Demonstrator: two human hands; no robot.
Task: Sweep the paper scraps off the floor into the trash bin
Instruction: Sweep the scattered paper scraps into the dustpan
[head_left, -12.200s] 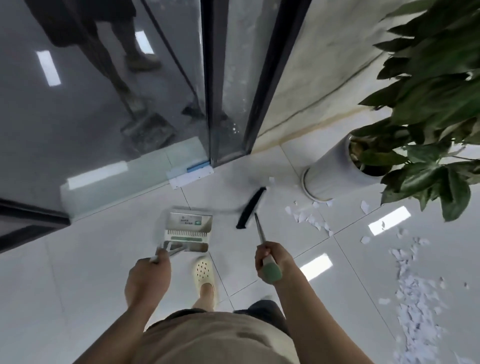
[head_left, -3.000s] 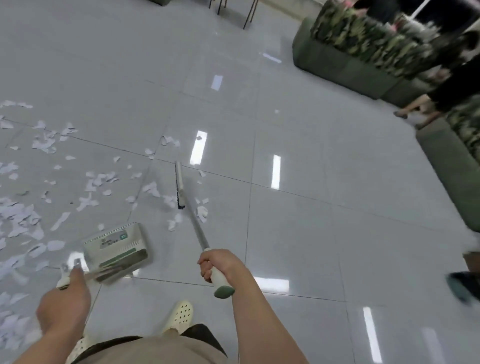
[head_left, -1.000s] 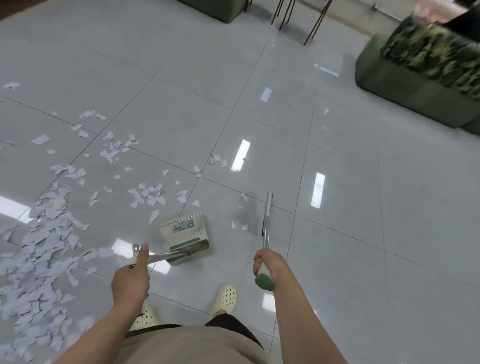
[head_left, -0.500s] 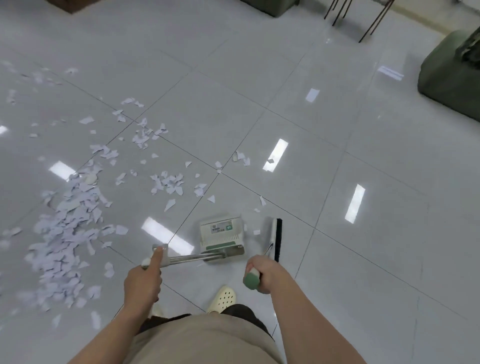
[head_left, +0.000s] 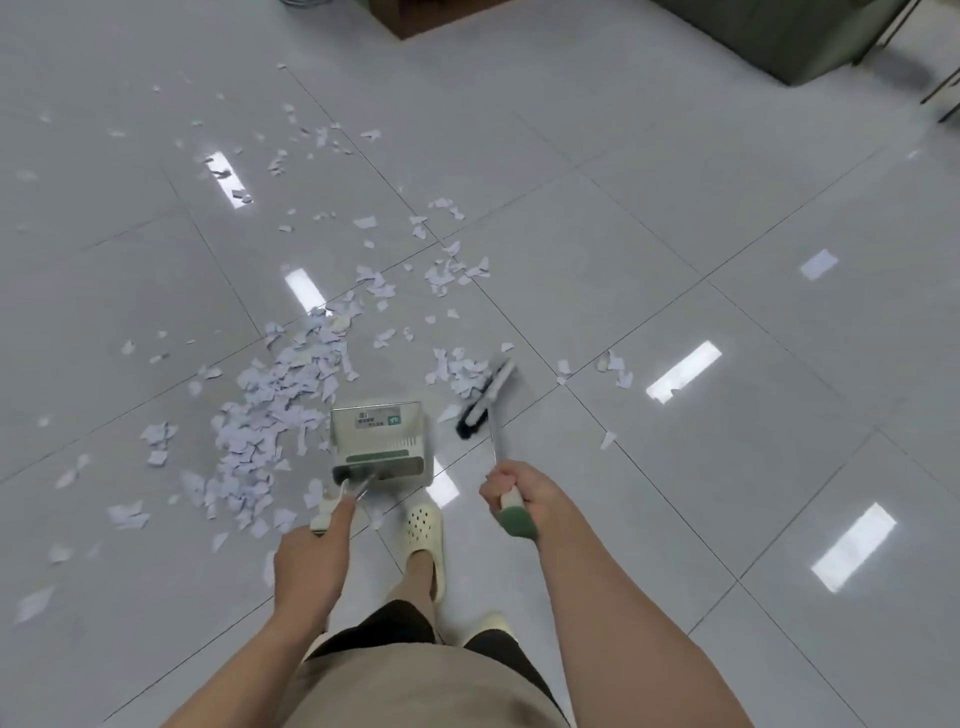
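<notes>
White paper scraps (head_left: 283, 400) lie scattered over the grey tiled floor, thickest just left of the dustpan. My left hand (head_left: 311, 561) grips the handle of the metal dustpan (head_left: 382, 441), which sits on the floor in front of my feet. My right hand (head_left: 514, 496) grips the green-tipped handle of the broom (head_left: 487, 397). The broom's black bristles rest on the floor right of the dustpan, beside a small cluster of scraps (head_left: 460, 371). No trash bin is in view.
A dark green sofa (head_left: 779, 36) stands at the top right and a brown box edge (head_left: 415, 21) at the top. My cream slippers (head_left: 423, 540) stand just behind the dustpan. Bright light reflections dot the glossy tiles.
The view has swung left, bringing the big scrap pile next to the dustpan. The broom head has moved out to the right and tilted, now touching a small cluster of scraps.
</notes>
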